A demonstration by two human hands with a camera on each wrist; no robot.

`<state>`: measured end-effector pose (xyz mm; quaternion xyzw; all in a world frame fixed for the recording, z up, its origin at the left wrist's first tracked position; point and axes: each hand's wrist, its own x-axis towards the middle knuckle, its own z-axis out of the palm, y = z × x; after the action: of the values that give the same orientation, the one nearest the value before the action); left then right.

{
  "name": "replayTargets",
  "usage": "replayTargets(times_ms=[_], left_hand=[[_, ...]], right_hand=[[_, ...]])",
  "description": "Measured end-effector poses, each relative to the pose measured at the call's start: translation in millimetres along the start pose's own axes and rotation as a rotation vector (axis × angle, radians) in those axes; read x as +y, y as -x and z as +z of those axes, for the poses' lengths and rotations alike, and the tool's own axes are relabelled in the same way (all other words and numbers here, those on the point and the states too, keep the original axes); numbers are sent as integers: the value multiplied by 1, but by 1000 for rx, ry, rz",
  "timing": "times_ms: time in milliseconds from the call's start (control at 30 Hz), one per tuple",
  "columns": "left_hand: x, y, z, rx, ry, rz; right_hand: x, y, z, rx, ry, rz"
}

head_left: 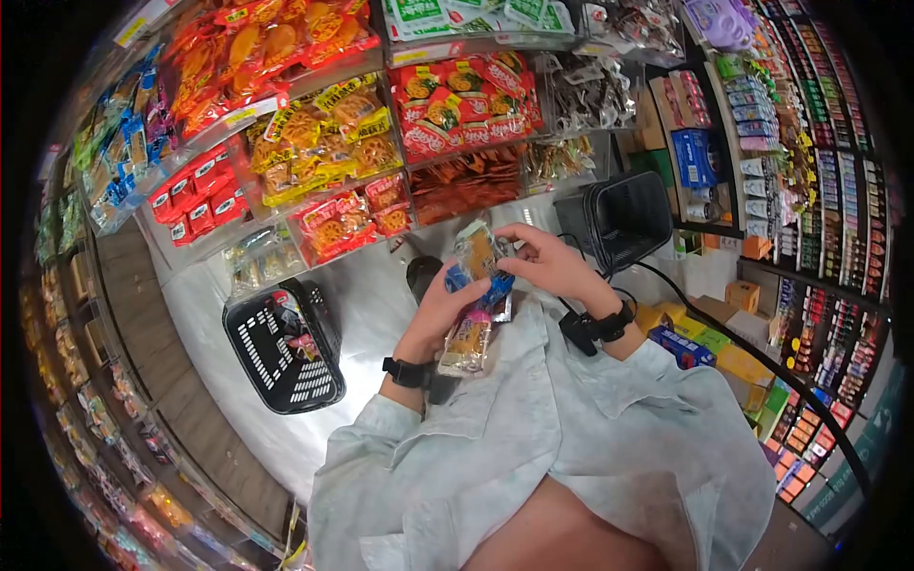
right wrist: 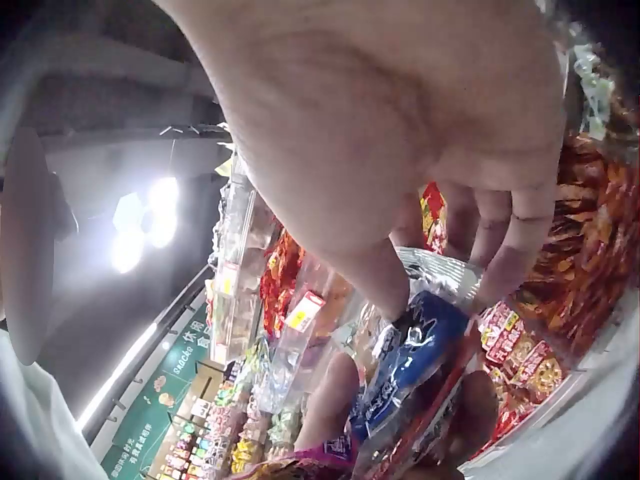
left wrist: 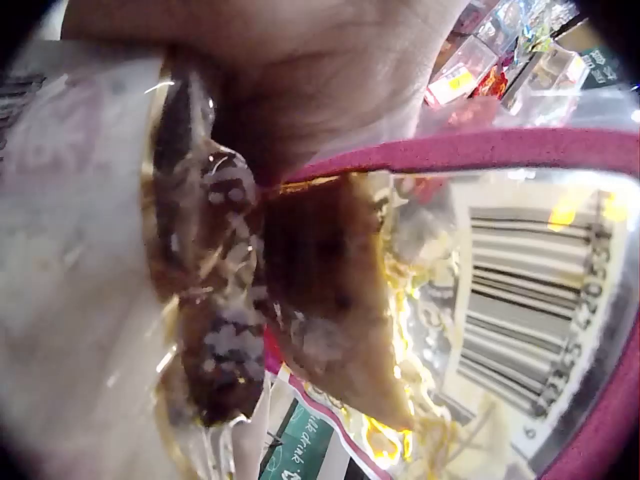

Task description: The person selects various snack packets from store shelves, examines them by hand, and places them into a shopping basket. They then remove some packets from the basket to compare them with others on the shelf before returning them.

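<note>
Several small snack packets are bunched in the left hand [head_left: 444, 309], its thumb lying across a clear and blue packet [head_left: 476, 255]. A clear packet with a pink label [head_left: 467, 343] hangs below that palm. The right hand [head_left: 557, 273] pinches the upper packet's edge between thumb and fingers. In the right wrist view, the right hand [right wrist: 400, 130] grips the clear top of a blue packet [right wrist: 420, 338], with left fingertips below. Close to the left wrist camera, a clear packet with a barcode [left wrist: 530, 300] and a brown item inside lies under the left palm [left wrist: 290, 70].
Snack bins [head_left: 466, 100] with red and yellow packets stand in front. A black basket [head_left: 276, 357] holding a few packets is at the left; another black basket [head_left: 628, 224] is at the right, near a black cable [head_left: 752, 352]. Shelves [head_left: 133, 409] line both sides.
</note>
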<state>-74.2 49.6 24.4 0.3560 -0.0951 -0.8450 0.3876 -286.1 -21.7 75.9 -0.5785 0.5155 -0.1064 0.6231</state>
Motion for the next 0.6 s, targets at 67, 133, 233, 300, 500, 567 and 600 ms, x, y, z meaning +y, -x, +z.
replayTargets(times_ms=[67,133,233,300,500,567,600], left_hand=[[-4,1,5,-7,-38,0],[-8,1,15,8,-73,3],[-19,-3,33,8,-212,26],[-30,-7,48,11,-249,41],[-93,-26,101,35,-271,89],[-120,-29,120,62,-276,83],[-133,-29,127,86,-281,74]], right_hand=[[6,8,-1,15,-36,-18],[12,16,-4,18,-119,-51],[23,30,-14,63,-16,-105],[24,43,-26,62,-27,-136],[77,85,-80,8,-155,-201],[96,106,-96,-21,-188,-179],[105,114,-102,-46,-203,-154]])
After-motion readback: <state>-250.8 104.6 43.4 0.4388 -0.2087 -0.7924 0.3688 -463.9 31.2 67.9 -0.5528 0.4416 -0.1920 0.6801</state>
